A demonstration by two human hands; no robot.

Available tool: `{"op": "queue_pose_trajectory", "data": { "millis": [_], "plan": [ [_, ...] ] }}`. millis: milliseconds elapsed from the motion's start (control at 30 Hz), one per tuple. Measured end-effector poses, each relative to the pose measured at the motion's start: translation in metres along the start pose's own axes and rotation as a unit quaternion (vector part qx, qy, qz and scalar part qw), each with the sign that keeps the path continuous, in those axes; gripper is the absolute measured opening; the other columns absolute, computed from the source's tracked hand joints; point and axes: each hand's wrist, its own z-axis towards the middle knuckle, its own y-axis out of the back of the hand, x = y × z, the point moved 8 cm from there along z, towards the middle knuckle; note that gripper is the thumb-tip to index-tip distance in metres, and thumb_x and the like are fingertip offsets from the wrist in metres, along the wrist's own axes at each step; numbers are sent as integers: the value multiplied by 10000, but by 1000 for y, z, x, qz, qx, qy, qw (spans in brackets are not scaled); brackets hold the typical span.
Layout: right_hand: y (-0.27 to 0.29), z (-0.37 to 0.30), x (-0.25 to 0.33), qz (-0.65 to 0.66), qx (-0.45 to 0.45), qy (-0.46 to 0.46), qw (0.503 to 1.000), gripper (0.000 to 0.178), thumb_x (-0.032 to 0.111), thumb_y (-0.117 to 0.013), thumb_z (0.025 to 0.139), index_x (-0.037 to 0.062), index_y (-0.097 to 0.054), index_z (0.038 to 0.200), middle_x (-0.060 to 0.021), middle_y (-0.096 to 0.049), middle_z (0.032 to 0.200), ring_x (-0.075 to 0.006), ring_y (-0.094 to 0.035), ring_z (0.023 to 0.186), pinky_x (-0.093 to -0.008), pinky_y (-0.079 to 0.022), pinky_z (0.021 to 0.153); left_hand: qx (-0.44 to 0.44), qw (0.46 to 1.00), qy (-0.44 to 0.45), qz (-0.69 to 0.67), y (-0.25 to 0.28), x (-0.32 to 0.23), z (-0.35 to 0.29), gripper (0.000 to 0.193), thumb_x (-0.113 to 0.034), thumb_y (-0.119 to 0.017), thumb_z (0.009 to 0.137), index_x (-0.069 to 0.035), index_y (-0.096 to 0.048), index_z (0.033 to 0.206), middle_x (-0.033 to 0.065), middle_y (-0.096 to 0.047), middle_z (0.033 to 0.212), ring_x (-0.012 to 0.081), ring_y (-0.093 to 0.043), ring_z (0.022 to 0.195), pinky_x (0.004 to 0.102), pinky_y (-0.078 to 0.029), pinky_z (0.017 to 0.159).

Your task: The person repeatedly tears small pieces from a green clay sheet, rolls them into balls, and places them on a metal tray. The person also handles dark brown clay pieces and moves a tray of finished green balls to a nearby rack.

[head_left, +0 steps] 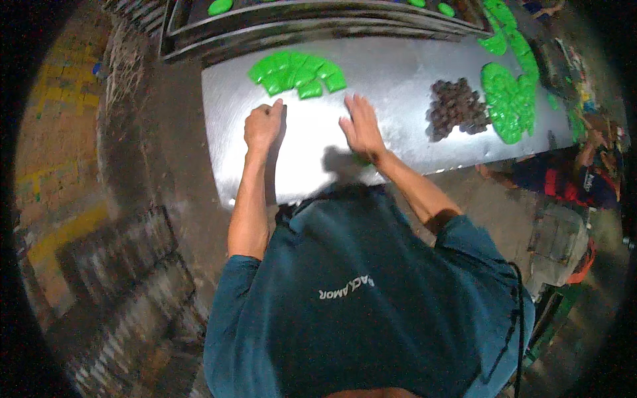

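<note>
I stand at a shiny metal table (405, 79). My left hand (263, 126) is curled into a loose fist on the tabletop, just below a fan of overlapping bright green flat pieces (296, 71). My right hand (361, 126) lies flat with fingers spread on the metal, pressing down; a bit of green shows under its wrist. I cannot tell whether the left fist holds anything.
A heap of small dark brown balls (456, 108) sits to the right. More green flat pieces (509, 96) run along the right side. Dark metal trays (312, 20) with green pieces stand at the far edge. Another person (577, 172) sits at the right.
</note>
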Motion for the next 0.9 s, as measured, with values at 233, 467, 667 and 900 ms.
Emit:
{"op": "queue_pose_trajectory", "data": {
  "millis": [233, 467, 667, 900],
  "plan": [
    [52, -58, -54, 240, 347, -115, 899, 490, 160, -643, 833, 32, -461, 1269, -108, -597, 1042, -221, -559, 932, -393, -459, 787, -37, 997, -60, 35, -64, -74, 32, 381, -337, -643, 819, 25, -619, 934, 244, -623, 956, 390, -594, 912, 469, -472, 771],
    [255, 187, -188, 168, -54, -83, 981, 402, 250, -652, 816, 29, -614, 1150, -155, -673, 1007, -251, -652, 917, -374, -504, 797, 159, 889, 33, -428, -89, -53, -60, 197, -89, -634, 833, -20, -491, 950, 47, -522, 807, 122, -538, 713, 245, -485, 585],
    [264, 313, -339, -84, -202, -223, 950, 383, 272, -617, 837, 116, -608, 1186, -175, -672, 985, -332, -634, 982, -411, -497, 834, 145, 880, 112, -438, -72, -64, -108, 274, -60, -574, 900, 36, -553, 1155, 114, -626, 884, 180, -628, 743, 299, -572, 607],
    [200, 300, -181, 19, -99, -15, 995, 325, 275, -630, 809, 27, -668, 1015, -185, -647, 1043, -339, -601, 1005, -430, -475, 857, 57, 935, 21, -350, -38, -100, -75, 281, -129, -655, 855, 62, -623, 1059, 80, -650, 889, 130, -586, 804, 256, -480, 743]
  ]
}}
